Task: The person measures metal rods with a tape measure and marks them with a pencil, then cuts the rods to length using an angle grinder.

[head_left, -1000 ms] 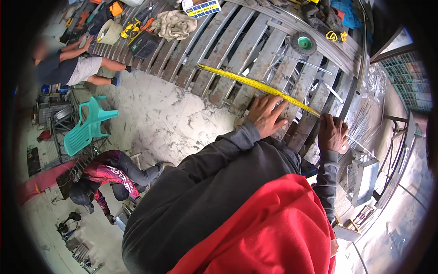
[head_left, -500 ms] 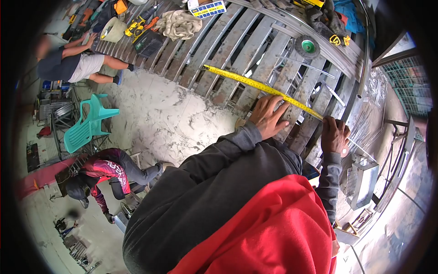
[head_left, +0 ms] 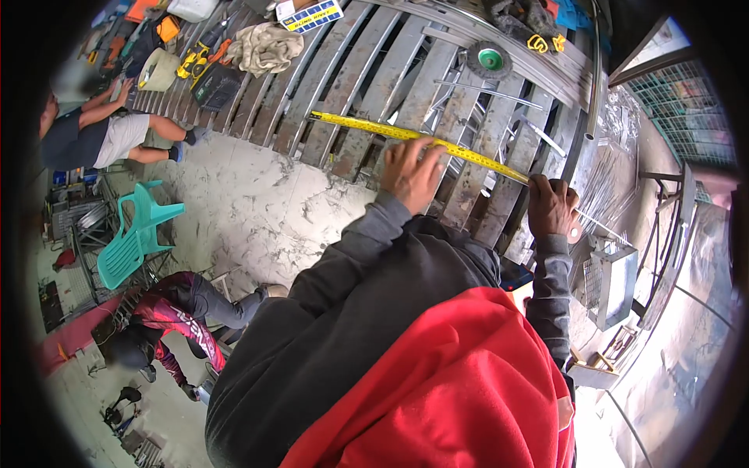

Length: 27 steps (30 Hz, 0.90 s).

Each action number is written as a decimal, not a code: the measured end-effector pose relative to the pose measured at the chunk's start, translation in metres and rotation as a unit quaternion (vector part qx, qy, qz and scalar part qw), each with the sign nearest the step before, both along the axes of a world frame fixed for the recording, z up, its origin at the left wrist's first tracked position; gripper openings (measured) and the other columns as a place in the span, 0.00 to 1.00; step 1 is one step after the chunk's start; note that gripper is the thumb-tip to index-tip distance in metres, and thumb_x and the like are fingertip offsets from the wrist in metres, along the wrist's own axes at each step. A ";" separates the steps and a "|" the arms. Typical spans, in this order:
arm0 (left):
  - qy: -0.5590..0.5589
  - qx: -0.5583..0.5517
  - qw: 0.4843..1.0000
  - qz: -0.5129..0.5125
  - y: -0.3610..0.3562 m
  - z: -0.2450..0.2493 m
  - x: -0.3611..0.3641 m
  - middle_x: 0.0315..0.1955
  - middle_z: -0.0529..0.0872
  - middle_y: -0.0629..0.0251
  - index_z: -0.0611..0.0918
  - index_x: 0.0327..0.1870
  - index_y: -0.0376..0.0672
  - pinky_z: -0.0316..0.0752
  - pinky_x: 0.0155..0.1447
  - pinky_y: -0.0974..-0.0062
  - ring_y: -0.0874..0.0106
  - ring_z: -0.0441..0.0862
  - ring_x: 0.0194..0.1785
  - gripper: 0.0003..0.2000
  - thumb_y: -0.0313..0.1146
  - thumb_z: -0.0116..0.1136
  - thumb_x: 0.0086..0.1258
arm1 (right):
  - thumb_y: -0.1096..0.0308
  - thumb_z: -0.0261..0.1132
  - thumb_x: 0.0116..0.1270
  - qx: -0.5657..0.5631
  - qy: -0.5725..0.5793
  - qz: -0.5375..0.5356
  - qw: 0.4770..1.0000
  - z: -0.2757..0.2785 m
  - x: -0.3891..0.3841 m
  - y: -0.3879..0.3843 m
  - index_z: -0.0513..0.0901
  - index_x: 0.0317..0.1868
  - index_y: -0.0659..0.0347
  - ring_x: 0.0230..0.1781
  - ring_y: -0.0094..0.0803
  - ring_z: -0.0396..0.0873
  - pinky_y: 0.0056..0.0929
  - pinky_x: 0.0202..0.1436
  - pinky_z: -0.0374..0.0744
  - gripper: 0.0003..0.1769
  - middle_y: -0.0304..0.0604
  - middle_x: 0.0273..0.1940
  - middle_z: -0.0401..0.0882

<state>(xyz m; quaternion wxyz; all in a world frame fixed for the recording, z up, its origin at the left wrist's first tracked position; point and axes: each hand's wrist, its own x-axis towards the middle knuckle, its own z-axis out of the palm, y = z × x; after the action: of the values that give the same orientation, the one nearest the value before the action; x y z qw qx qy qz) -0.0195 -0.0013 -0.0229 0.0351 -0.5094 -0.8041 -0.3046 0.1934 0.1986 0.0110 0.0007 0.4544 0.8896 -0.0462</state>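
A yellow tape measure [head_left: 476,157] has its blade drawn out slantwise over the slatted metal bench [head_left: 341,97]. My right hand [head_left: 552,207] is closed at the blade's near right end; the case is hidden in or under the fingers. Partway along the blade, my left hand [head_left: 411,178] has its fingertips on the lower edge, index finger and thumb pinching there. The blade's free end lies to the left on the slats. Beyond it are a wire wheel brush with a green centre [head_left: 490,59], a thin metal rod [head_left: 488,94] and a white pen-like stick [head_left: 544,136].
A crumpled cloth [head_left: 265,48], a blind rivet box [head_left: 312,15], a bucket [head_left: 158,70] and yellow-black tools [head_left: 193,62] lie on the far bench. One person [head_left: 94,139] stands at the bench's far end; another [head_left: 168,320] bends low by a teal chair [head_left: 133,238].
The view has shifted, so the bench sits further left. My left hand has moved along the blade, its fingers now drawn in on the edge. My right hand keeps its hold.
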 end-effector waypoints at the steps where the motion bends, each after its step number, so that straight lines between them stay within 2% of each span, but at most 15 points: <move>1: -0.004 -0.009 1.000 -0.001 0.001 0.003 -0.010 0.58 0.78 0.63 0.81 0.60 0.52 0.65 0.65 0.53 0.58 0.75 0.59 0.18 0.38 0.64 0.70 | 0.48 0.62 0.75 0.001 0.004 0.003 1.000 0.000 0.000 0.000 0.85 0.52 0.35 0.64 0.53 0.68 0.63 0.59 0.71 0.12 0.37 0.55 0.79; 3: -0.009 -0.016 1.000 -0.003 0.005 0.010 -0.030 0.58 0.79 0.65 0.81 0.60 0.51 0.65 0.66 0.53 0.59 0.75 0.60 0.18 0.38 0.63 0.70 | 0.48 0.62 0.75 0.005 0.004 0.004 1.000 0.000 0.001 0.000 0.85 0.52 0.35 0.64 0.53 0.68 0.63 0.59 0.71 0.12 0.37 0.55 0.79; 5: 0.006 -0.076 0.994 -0.074 0.009 0.012 -0.049 0.56 0.82 0.66 0.81 0.60 0.53 0.65 0.68 0.55 0.60 0.76 0.62 0.19 0.36 0.65 0.68 | 0.48 0.62 0.75 0.013 0.006 0.006 1.000 -0.001 0.001 0.000 0.85 0.52 0.35 0.64 0.53 0.68 0.63 0.59 0.71 0.11 0.37 0.55 0.79; 6: 0.006 -0.075 0.995 -0.073 0.012 0.012 -0.057 0.56 0.82 0.66 0.81 0.60 0.53 0.65 0.68 0.55 0.60 0.76 0.62 0.19 0.36 0.65 0.68 | 0.48 0.62 0.75 0.014 0.006 0.007 1.000 -0.001 0.000 0.000 0.85 0.52 0.35 0.64 0.53 0.68 0.63 0.59 0.71 0.11 0.37 0.55 0.79; 8: -0.024 -0.166 0.978 -0.127 0.018 0.011 -0.073 0.52 0.85 0.66 0.81 0.59 0.54 0.65 0.70 0.57 0.61 0.77 0.61 0.19 0.35 0.67 0.66 | 0.48 0.62 0.75 -0.001 0.004 -0.007 1.000 0.001 -0.001 -0.001 0.85 0.52 0.36 0.64 0.52 0.68 0.64 0.60 0.71 0.11 0.37 0.55 0.79; 10: -0.039 -0.175 0.970 -0.163 0.027 0.017 -0.087 0.49 0.87 0.65 0.80 0.59 0.55 0.65 0.70 0.58 0.61 0.79 0.58 0.20 0.34 0.66 0.65 | 0.48 0.62 0.75 0.002 0.009 -0.002 1.000 0.001 -0.001 -0.001 0.85 0.52 0.36 0.64 0.52 0.68 0.64 0.60 0.70 0.11 0.37 0.55 0.79; 12: -0.050 -0.308 0.930 -0.195 0.037 0.029 -0.095 0.50 0.89 0.69 0.79 0.60 0.57 0.64 0.70 0.59 0.62 0.79 0.59 0.21 0.34 0.65 0.64 | 0.48 0.62 0.75 0.004 0.014 0.001 1.000 0.000 0.000 -0.001 0.85 0.52 0.36 0.64 0.52 0.68 0.64 0.60 0.70 0.11 0.37 0.55 0.79; 13: -0.053 -0.333 0.916 -0.217 0.041 0.032 -0.099 0.50 0.89 0.66 0.76 0.62 0.57 0.63 0.70 0.59 0.60 0.79 0.61 0.25 0.34 0.66 0.62 | 0.48 0.62 0.75 0.005 0.013 0.001 1.000 0.000 0.000 -0.001 0.85 0.52 0.36 0.64 0.53 0.68 0.64 0.60 0.70 0.11 0.37 0.55 0.79; 17: -0.042 -0.370 0.899 -0.230 0.052 0.037 -0.097 0.51 0.89 0.64 0.73 0.62 0.56 0.62 0.71 0.59 0.58 0.78 0.62 0.27 0.33 0.66 0.60 | 0.49 0.63 0.75 -0.005 0.009 -0.008 1.000 0.004 -0.002 -0.003 0.85 0.52 0.36 0.64 0.53 0.68 0.64 0.60 0.70 0.11 0.38 0.56 0.79; 19: -0.025 -0.350 0.902 -0.252 0.051 0.034 -0.098 0.39 0.84 0.60 0.71 0.60 0.54 0.63 0.69 0.60 0.56 0.79 0.55 0.27 0.31 0.65 0.59 | 0.49 0.63 0.75 0.003 0.013 -0.006 1.000 0.003 -0.001 -0.003 0.85 0.51 0.37 0.63 0.53 0.69 0.63 0.60 0.70 0.11 0.38 0.56 0.80; 27: -0.040 -0.358 0.894 -0.264 0.054 0.041 -0.099 0.41 0.84 0.59 0.71 0.58 0.53 0.62 0.68 0.61 0.57 0.80 0.55 0.26 0.29 0.65 0.58 | 0.49 0.64 0.73 0.007 0.029 -0.002 1.000 0.005 0.000 -0.002 0.84 0.51 0.36 0.60 0.52 0.71 0.62 0.57 0.71 0.11 0.38 0.53 0.79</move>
<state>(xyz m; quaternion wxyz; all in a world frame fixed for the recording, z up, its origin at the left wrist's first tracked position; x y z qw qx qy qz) -0.1190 0.0530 0.0181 -0.2640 -0.6685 -0.6952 -0.0140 0.1935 0.1971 0.0160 -0.0285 0.4548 0.8886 -0.0530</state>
